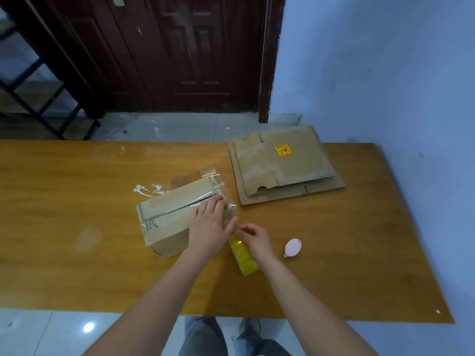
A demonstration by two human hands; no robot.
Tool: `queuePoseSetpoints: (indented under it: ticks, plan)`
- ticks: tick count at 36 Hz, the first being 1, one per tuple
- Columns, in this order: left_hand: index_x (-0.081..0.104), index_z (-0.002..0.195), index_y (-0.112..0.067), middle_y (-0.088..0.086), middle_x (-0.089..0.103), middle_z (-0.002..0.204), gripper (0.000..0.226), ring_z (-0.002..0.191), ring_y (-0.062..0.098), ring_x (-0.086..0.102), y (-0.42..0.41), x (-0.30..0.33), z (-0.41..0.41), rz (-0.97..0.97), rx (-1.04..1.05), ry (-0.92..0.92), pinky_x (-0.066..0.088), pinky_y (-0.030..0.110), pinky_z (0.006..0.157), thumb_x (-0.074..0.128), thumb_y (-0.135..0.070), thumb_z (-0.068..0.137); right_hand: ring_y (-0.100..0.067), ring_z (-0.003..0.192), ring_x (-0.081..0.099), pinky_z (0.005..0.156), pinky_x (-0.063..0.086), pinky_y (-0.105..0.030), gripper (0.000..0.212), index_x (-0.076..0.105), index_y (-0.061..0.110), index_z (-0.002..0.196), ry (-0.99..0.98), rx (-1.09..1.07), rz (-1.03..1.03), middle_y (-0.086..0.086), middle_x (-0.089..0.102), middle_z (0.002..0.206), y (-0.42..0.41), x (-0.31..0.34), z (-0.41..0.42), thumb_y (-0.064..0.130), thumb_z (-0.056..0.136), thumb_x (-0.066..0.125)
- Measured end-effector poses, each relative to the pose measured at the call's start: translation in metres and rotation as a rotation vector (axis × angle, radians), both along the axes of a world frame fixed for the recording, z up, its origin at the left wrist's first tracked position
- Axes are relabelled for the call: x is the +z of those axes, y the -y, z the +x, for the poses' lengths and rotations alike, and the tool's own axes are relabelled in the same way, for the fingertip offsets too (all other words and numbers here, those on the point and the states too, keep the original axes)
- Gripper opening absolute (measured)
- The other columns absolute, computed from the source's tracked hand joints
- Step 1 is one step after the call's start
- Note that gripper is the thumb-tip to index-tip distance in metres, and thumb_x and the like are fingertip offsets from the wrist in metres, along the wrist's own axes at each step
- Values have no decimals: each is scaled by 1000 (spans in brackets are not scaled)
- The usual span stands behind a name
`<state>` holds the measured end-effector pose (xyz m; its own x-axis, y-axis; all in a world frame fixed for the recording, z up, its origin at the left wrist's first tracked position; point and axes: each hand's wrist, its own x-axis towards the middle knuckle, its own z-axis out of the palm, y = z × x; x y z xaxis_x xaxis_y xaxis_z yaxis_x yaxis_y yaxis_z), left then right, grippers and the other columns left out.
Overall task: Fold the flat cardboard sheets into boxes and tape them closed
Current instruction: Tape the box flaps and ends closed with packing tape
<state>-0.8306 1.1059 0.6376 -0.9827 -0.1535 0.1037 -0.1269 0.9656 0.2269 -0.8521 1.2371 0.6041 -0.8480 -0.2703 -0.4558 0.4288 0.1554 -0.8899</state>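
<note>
A folded cardboard box (pixel 169 214) lies on the wooden table (pixel 77 227), its top seam covered with clear tape whose loose ends stick out at the far right corner. My left hand (pixel 209 224) presses flat on the box's right end, fingers straight. My right hand (pixel 254 238) rests on a yellowish roll of clear tape (pixel 245 255) just right of the box, fingertips pinching what looks like the tape's end; a clear strip runs from there to the box. Flat cardboard sheets (pixel 282 163) are stacked at the back right.
A small white-pink tape cutter (pixel 292 247) lies right of the tape roll. Scraps of clear tape (pixel 146 189) stick to the table behind the box. A dark door and blue wall stand beyond the table's far edge.
</note>
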Motion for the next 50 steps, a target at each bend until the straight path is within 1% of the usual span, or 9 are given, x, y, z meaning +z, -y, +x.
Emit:
queuePoseSetpoints:
  ticks: [4, 9, 14, 22, 28, 31, 34, 44, 50]
  plan:
    - [60, 104, -17, -2, 59, 113, 31, 97, 26, 55, 4, -12, -10, -15, -9, -139, 38, 34, 82, 54, -40, 84, -5, 75, 56, 73, 43, -18, 15, 67, 18, 79, -19, -1, 20, 4, 64, 79, -3, -2, 3, 5, 86, 63]
    - [62, 100, -17, 0, 61, 111, 29, 90, 26, 55, 8, -23, -12, -101, -22, -212, 41, 36, 77, 74, -29, 77, -1, 74, 55, 73, 42, -16, 25, 64, 26, 72, -40, -19, 36, 10, 64, 76, -9, -1, 12, 6, 86, 63]
    - [57, 104, -19, 1, 62, 111, 29, 92, 25, 51, 13, -30, -12, -198, -63, -318, 36, 36, 77, 66, -33, 81, -4, 78, 56, 76, 43, -22, 20, 66, 24, 76, -26, -48, 22, 8, 65, 80, -20, 0, 18, 8, 87, 63]
    - [60, 98, -17, 2, 63, 107, 37, 90, 26, 51, 31, -28, -10, -195, -117, -342, 31, 35, 76, 81, -27, 69, -9, 71, 48, 64, 37, -24, 27, 55, 21, 71, -42, 29, 191, 4, 55, 75, -40, 7, 11, 3, 91, 52]
    - [57, 90, -21, -3, 61, 104, 25, 88, 25, 54, 54, -22, -5, -178, -98, -297, 34, 35, 73, 50, -42, 78, -7, 77, 50, 66, 33, -23, 25, 54, 16, 71, -81, 349, 483, 2, 57, 83, -47, 13, 2, 2, 91, 50]
    - [56, 87, -21, -2, 61, 101, 24, 87, 23, 50, 69, -19, 0, -184, -112, -305, 35, 35, 71, 66, -39, 76, 7, 73, 48, 60, 37, -16, 15, 56, 9, 84, -39, 453, 578, 5, 55, 85, -46, 15, 0, 4, 94, 47]
    - [60, 84, -19, -1, 62, 97, 32, 86, 21, 46, 82, -15, 3, -176, -132, -295, 38, 35, 70, 82, -33, 65, -18, 94, 59, 76, 43, -26, 20, 51, 20, 75, -20, 466, 658, -3, 61, 95, -34, 9, -1, 13, 93, 52]
    - [59, 85, -18, -2, 60, 96, 35, 83, 22, 48, 120, -13, -3, -104, -222, -230, 33, 33, 69, 83, -36, 65, -25, 92, 62, 71, 44, -27, 13, 69, 12, 86, 26, 514, 882, -8, 67, 93, 37, 6, -19, 23, 89, 62]
    - [58, 85, -19, -2, 61, 95, 37, 82, 22, 48, 130, -15, -3, -76, -292, -235, 31, 32, 70, 82, -39, 64, -23, 94, 62, 75, 46, -29, 13, 68, 14, 86, 42, 366, 905, -5, 67, 95, 61, 5, -41, 25, 88, 63]
